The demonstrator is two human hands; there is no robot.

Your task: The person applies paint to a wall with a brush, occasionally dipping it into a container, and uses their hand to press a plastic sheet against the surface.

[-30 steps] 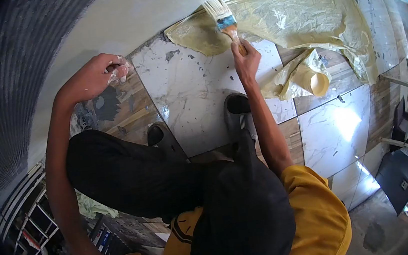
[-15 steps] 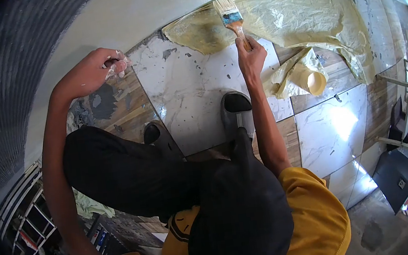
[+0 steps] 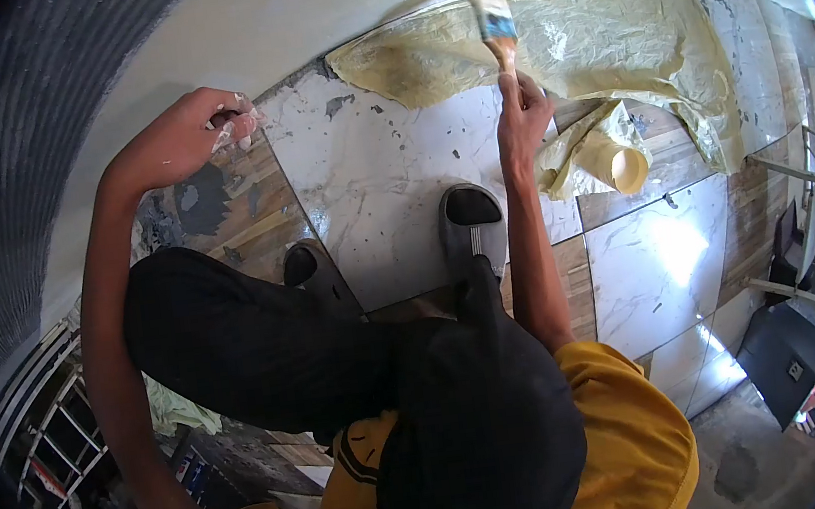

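My right hand [image 3: 524,121] grips the wooden handle of a paintbrush [image 3: 496,25], whose pale bristles point up against the lower part of the white wall [image 3: 320,13]. Below the brush a crinkled yellowish sheet [image 3: 614,35] lies along the foot of the wall. At the left, my left hand [image 3: 222,123] has curled fingers smeared with white; whatever they hold, if anything, is hidden. It is close to the wall, above the wood-look tiles.
A roll of yellowish masking material [image 3: 625,169] rests on the floor right of my right arm. My shoes [image 3: 473,227] stand on marble-look tile [image 3: 369,178]. Metal frames [image 3: 805,169] are at the right, a rack [image 3: 61,435] at the lower left.
My right hand and the paintbrush have moved right and the bristles slightly up the wall. My left hand has hardly moved.
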